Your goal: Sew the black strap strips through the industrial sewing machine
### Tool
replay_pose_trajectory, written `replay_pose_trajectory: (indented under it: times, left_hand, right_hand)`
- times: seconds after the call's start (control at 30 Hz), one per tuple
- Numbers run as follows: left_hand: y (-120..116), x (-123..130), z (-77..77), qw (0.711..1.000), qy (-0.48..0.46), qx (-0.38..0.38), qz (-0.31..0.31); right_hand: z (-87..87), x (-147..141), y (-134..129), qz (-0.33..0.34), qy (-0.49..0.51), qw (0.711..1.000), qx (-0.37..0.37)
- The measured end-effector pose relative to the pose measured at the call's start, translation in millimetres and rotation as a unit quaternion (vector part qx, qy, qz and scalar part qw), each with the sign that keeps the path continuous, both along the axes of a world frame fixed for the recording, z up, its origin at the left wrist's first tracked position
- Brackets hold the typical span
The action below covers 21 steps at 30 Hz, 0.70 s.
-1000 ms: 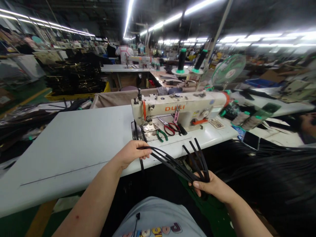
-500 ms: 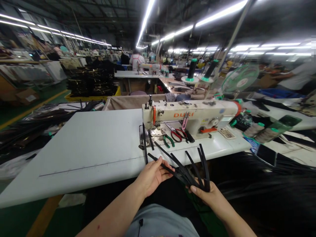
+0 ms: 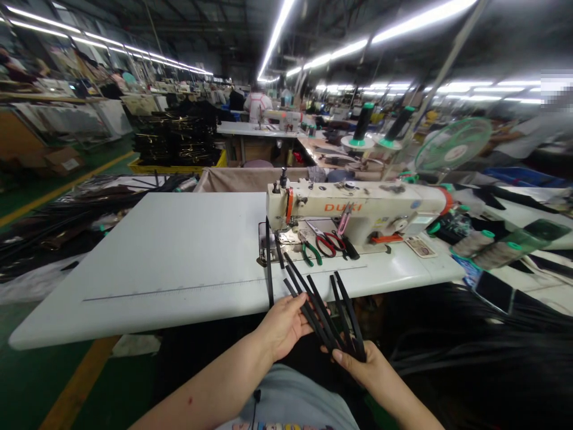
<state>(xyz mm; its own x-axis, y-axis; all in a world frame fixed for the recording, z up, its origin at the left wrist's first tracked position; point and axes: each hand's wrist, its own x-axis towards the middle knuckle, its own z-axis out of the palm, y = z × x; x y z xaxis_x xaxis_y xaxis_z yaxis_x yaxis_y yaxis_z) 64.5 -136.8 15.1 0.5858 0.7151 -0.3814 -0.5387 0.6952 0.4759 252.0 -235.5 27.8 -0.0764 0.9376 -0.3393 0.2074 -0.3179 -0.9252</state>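
Several narrow black strips (image 3: 326,316) fan out in front of me, just off the table's front edge. My right hand (image 3: 364,365) is closed round their lower ends, thumb on top. Higher up, my left hand (image 3: 284,327) pinches strips at the left of the fan between thumb and fingers. Another black strip (image 3: 269,263) hangs from the needle area of the white sewing machine (image 3: 358,200) and runs over the table's edge. Beyond the fan, green-handled pliers (image 3: 311,254) and red-handled scissors (image 3: 330,243) lie by the machine bed.
The white sewing table (image 3: 179,251) carries a printed ruler line. Pink-handled snips (image 3: 344,222) lean on the machine. Black thread cones (image 3: 362,122) stand behind it, near a green fan (image 3: 454,143). Dark material (image 3: 447,346) is heaped at my right.
My right hand has come left, nearer my left hand, with the strips. The strips lie more closely together, and more of them rest by my left fingers. The view has shifted slightly.
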Motion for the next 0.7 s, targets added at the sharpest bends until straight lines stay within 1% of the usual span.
replay_pose_trajectory:
  times: [0.07,0.17,0.3,0.37,0.57,0.63,0.7]
  left_hand:
    - [1,1,1.0,1.0,0.002,-0.007,0.019]
    - [4,1,3.8,0.998,-0.003,-0.004,0.063]
    - [9,0,7.3,0.994,-0.002,0.004,0.113]
    - [11,-1,7.7,0.992,0.004,0.003,0.127]
    - [14,-2,8.4,0.986,0.004,-0.011,0.168]
    - [13,-2,8.7,0.984,-0.01,-0.004,0.176]
    - [13,-1,7.8,0.983,-0.017,0.009,0.182]
  right_hand:
    - [-3.1,0,-3,0.011,0.007,1.0,-0.014]
    - [-10.8,3,-6,0.03,0.018,0.999,-0.033]
    - [-17.3,9,-7,0.037,0.031,0.998,-0.029]
    - [-15.2,11,-7,0.039,0.02,0.999,-0.031]
    - [-0.1,16,-5,0.054,0.0,0.998,-0.028]
    - [2.3,17,-5,0.034,-0.017,0.999,-0.015]
    - [3.8,17,-4,0.006,-0.009,1.0,-0.003]
